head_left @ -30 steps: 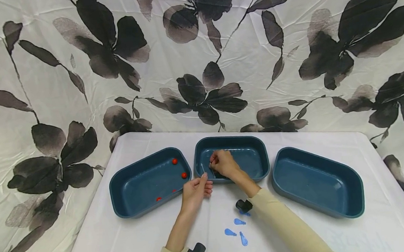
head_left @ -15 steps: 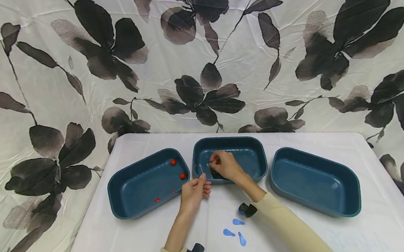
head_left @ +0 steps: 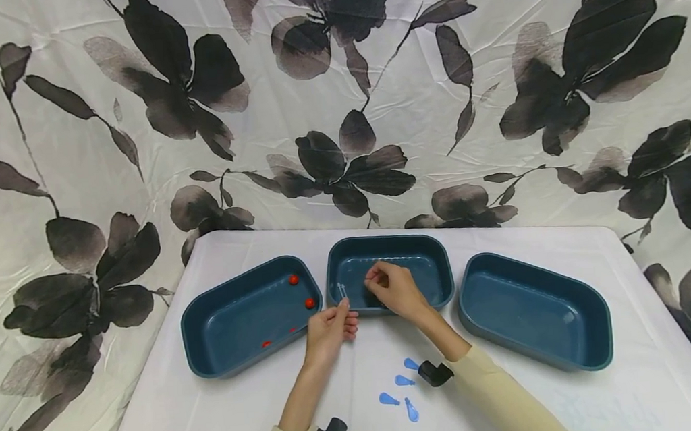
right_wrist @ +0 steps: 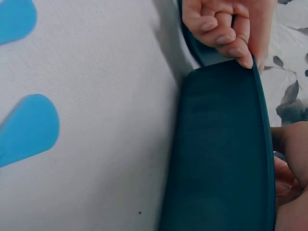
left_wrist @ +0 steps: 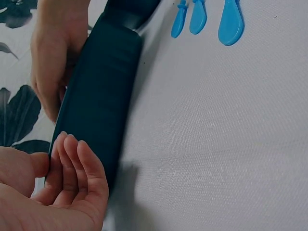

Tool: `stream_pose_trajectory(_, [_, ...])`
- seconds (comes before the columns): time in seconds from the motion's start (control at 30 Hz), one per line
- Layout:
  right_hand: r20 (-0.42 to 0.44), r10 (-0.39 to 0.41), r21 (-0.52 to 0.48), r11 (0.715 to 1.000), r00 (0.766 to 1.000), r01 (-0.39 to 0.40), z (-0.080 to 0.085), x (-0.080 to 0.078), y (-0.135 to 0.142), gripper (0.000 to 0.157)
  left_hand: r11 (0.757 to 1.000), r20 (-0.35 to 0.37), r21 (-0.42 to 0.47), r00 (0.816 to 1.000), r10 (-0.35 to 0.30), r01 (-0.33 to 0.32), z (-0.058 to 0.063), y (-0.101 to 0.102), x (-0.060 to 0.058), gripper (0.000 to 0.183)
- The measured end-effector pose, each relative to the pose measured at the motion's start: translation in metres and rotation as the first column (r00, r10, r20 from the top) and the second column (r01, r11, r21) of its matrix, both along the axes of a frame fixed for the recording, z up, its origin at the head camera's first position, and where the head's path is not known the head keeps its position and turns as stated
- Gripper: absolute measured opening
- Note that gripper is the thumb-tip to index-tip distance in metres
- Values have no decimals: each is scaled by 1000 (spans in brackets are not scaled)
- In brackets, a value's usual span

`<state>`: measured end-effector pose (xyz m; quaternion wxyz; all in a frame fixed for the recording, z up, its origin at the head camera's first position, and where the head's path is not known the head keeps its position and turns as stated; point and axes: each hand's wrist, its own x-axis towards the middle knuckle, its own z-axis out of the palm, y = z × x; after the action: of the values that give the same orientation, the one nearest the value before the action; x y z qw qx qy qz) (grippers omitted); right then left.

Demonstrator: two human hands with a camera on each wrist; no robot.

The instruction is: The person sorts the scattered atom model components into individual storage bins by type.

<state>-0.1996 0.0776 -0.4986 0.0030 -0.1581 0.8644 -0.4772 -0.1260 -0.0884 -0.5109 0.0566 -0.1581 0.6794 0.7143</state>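
Note:
My left hand [head_left: 329,328] grips the front-left rim of the middle dark teal tray [head_left: 426,273], thumb inside and fingers outside. Just beyond its fingertips, thin clear strips [head_left: 342,289] show inside the tray; their kind is too small to tell. My right hand [head_left: 399,292] reaches over the front rim into the same tray, with thumb and index finger bent together. In the left wrist view the tray's outer wall [left_wrist: 101,91] hides the right fingertips. A small pale glint shows near the right fingers [right_wrist: 284,175] in the right wrist view, but whether they hold anything is unclear.
A teal tray [head_left: 238,325] on the left contains two small red balls [head_left: 294,280] and red bits. Another teal tray [head_left: 532,309] stands angled at the right. Several blue teardrop-shaped pieces [head_left: 388,399] lie on the white table in front. Floral cloth [head_left: 336,94] hangs behind.
My right hand has drawn slightly right, away from the left fingers. Two clear strips now appear side by side where one stood out before. The left hand keeps its hold on the rim.

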Motion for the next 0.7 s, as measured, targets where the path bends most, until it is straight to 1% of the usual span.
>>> stream_pose_trajectory(0.17, [-11,-19,-27,999,1000,18,2,7,7,9,1000,2,-6,1000,7,-7,0,1,0,41])
stream_pose_trajectory(0.4, [-10,-54,-48,997,999,53,3,14,14,5,1000,3,-4,1000,8,-8,0,1,0,41])
stream_pose_trajectory(0.57, [-26,-74,-76,995,997,71,4,19,22,9,1000,0,-4,1000,4,-4,0,1,0,43])
stream_pose_trajectory(0.7, [-30,-86,-97,992,996,83,3,24,28,9,1000,-2,-6,1000,1,-1,-1,1,0,44])
